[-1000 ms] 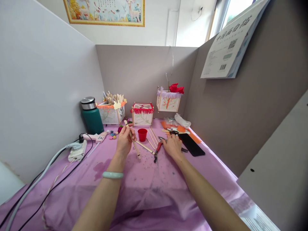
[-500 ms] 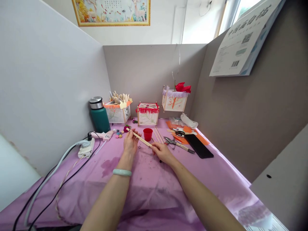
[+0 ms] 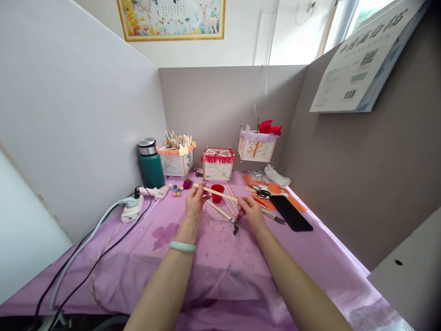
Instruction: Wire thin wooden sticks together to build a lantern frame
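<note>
Both hands hold a pale wooden stick (image 3: 217, 192) above the cloth, slanting down to the right. Its left end is pinched by my left hand (image 3: 196, 202), and its right end is between the fingers of my right hand (image 3: 251, 212). Below it, another wooden stick (image 3: 220, 211) lies on the purple cloth. A red cup (image 3: 217, 193) stands just behind the held stick, with thin sticks (image 3: 231, 189) to its right. Dark-tipped pliers (image 3: 236, 224) are beside my right hand, partly hidden by it.
At the left are a green bottle (image 3: 151, 169), a power strip (image 3: 132, 210) with cables, and a glue gun (image 3: 156, 192). Three decorated boxes line the back, one (image 3: 217, 166) in the middle. Scissors (image 3: 263, 193) and a black phone (image 3: 290, 213) lie at the right.
A stick now lies on the cloth below the hands, and one stick is held above it. The pliers now show beside my right hand, nearer the front. The whole view has shifted slightly.
</note>
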Tool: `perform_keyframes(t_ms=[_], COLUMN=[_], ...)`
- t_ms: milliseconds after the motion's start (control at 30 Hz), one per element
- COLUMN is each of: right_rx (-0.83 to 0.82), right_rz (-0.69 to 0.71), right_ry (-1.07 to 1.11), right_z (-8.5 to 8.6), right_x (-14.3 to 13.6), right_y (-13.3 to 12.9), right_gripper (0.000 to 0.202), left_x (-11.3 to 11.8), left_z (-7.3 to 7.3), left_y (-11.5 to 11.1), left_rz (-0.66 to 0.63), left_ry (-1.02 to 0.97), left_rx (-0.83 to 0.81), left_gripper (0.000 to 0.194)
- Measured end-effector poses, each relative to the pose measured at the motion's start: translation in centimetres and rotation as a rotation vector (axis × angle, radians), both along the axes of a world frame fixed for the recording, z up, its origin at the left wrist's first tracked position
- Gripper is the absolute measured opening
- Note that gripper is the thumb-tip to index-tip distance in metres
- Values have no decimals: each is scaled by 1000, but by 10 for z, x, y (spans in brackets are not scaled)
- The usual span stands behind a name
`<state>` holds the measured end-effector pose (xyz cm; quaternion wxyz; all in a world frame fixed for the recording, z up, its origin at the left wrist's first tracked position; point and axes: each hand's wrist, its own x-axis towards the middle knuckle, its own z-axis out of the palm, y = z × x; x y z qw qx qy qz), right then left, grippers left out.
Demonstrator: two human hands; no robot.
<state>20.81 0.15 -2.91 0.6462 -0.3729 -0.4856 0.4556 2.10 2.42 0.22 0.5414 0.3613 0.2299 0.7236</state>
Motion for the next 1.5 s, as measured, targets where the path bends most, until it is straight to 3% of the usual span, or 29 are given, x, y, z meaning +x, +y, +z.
perform_keyframes(t_ms=[200, 333, 867, 1167, 1267, 1500], right_rx=[-74, -80, 25, -20, 6, 341], right_rz=[118, 119, 100, 71, 14, -104], right_ry=[152, 211, 145, 58, -125, -1054], right_z=[8, 9, 7, 5, 3, 4], right_x=[1, 4, 6, 5, 5, -16], right_y=[-5, -6, -5, -4, -5, -14], right_gripper=[28, 26, 26, 31, 32, 26], left_x=[0, 1, 0, -2, -3, -4], left_z=[2, 1, 2, 1, 3, 4], left_y=[-3, -5, -6, -5, -6, -4], left_rz=[56, 35, -95, -100, -68, 75], left_ry=[41, 83, 53, 25, 11, 6], left_rx=[27, 59, 73, 49, 59, 34], left_gripper=[29, 32, 35, 37, 37, 31])
